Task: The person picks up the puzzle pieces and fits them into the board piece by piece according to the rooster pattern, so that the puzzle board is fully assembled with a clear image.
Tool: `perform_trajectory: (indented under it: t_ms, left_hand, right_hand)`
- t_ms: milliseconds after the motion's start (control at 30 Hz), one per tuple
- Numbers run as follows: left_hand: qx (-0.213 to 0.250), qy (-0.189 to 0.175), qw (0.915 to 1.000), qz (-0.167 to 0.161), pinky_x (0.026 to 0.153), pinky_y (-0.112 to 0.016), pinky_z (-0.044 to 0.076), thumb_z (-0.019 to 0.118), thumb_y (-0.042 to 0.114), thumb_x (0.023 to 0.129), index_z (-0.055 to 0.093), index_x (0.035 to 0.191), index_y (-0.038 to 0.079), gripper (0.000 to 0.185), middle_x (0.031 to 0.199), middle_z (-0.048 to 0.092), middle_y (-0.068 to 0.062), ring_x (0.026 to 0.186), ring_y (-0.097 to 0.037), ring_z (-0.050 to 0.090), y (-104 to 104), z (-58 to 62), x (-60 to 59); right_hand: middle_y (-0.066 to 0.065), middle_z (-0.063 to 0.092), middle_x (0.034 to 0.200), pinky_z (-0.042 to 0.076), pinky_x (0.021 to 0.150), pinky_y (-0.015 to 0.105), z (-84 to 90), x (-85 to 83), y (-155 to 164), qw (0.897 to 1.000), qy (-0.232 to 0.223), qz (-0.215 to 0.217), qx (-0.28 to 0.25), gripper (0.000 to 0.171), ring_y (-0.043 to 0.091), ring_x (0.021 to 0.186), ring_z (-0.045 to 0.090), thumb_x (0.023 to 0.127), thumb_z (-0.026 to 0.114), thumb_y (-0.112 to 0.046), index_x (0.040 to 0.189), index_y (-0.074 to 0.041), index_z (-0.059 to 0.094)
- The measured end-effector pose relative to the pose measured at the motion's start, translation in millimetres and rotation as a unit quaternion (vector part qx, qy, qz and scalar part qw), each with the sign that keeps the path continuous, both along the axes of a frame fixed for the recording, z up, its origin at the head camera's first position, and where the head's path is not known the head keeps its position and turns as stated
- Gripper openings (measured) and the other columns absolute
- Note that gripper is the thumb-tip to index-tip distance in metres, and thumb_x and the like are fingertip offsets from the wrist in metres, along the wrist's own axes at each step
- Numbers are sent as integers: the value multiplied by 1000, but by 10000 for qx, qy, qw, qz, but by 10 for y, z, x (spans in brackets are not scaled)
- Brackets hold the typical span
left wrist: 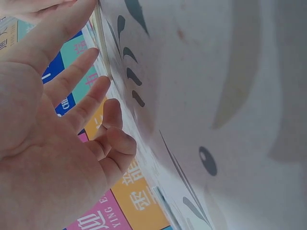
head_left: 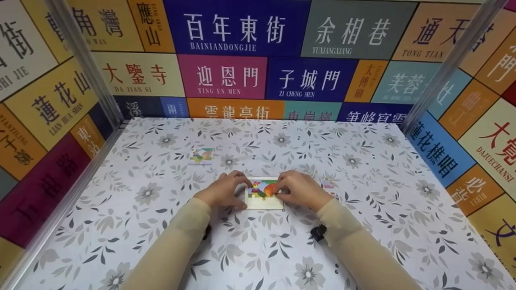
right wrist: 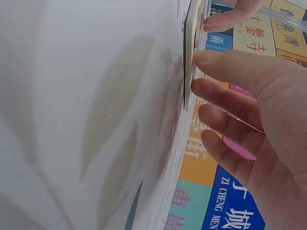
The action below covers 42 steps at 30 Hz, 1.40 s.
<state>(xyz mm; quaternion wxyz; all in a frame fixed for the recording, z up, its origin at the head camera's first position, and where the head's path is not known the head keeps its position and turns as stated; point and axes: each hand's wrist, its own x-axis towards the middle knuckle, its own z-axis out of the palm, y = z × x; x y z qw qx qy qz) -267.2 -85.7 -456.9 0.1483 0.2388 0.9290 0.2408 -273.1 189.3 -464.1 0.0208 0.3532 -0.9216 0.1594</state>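
Observation:
A small jigsaw puzzle board with a cream frame lies on the table, its upper part filled with a colourful bird picture. At its left side is my left hand, thumb by the near corner and index finger by the upper left edge. The left wrist view shows those fingers stretched out to the board's edge. My right hand is over the right side, thumb and index finger pinching an orange puzzle piece at the picture's right end. In the right wrist view its thumb and fingertips meet the board's edge.
A picture card lies farther back on the left. Beyond the right hand are a small pinkish piece and another beside it, partly hidden. The flowered tablecloth runs back to walls covered in coloured signs.

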Motion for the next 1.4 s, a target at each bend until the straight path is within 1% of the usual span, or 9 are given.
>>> perform_trajectory:
  t_ms: [133,300,500,700,867,1000,1133,1267,1400]
  left_hand:
    - [-74,-69,9999,57,115,-54,39,89,26,81,66,132,23,56,153,46,-7,138,-40,43,3,-9,-9]
    - [-105,-128,9998,77,116,-54,38,89,26,81,66,133,24,56,154,46,-6,140,-39,42,6,-6,-15]
    - [-110,-283,9994,173,118,-54,36,88,27,82,66,133,26,56,155,44,-4,143,-37,40,10,5,-12]
    - [-98,-285,9994,191,118,-54,36,88,27,82,65,134,27,57,156,44,-4,143,-38,39,1,15,-10]
    - [-33,-166,9998,79,117,-54,37,89,26,82,66,133,23,56,155,44,-6,141,-39,41,-2,6,-7]
    - [-33,-280,9995,127,117,-54,36,89,27,82,66,133,25,56,155,43,-5,142,-37,39,4,-1,-5]
    - [-53,-340,9992,192,118,-54,35,88,27,82,65,133,27,56,156,43,-3,144,-36,38,3,-1,-9]
    - [-53,-345,9992,191,118,-54,36,88,26,82,65,133,27,56,156,43,-3,144,-36,38,-4,5,-8]
    - [-46,-417,9988,261,119,-54,35,88,27,83,65,134,28,56,157,42,-1,146,-35,37,-3,1,-8]
  right_hand:
    - [-3,73,101,56,86,37,-3,8,8,10000,-43,-24,-30,8,16,94,66,89,81,-22,96,-20,84]
    - [-5,71,101,56,84,37,-2,5,10,9999,-111,-101,-7,8,15,93,65,90,81,-24,97,-22,84]
    - [-6,71,101,56,85,36,7,-12,8,9997,-243,-47,24,10,14,91,65,90,81,-24,99,-22,84]
    - [-6,72,101,56,85,36,12,-31,-12,9992,-368,-109,-60,10,13,92,64,90,81,-23,100,-21,83]
    - [-6,71,100,55,80,33,-7,-23,-1,9990,-415,-126,-127,11,11,86,62,91,81,-22,101,-22,84]
    - [-8,70,96,52,75,30,-19,-22,12,9985,-494,-138,-180,12,8,79,58,91,81,-23,103,-23,83]
    - [-8,71,95,52,75,30,-24,-27,13,9985,-490,-149,-215,13,9,79,59,90,81,-22,102,-24,83]
    - [-7,73,95,53,77,32,-10,-28,-4,9975,-600,-232,-302,12,11,82,62,89,82,-20,102,-22,84]
    - [-7,72,95,53,77,31,-10,-26,-14,9972,-624,-289,-285,12,11,82,62,89,82,-21,101,-22,84]
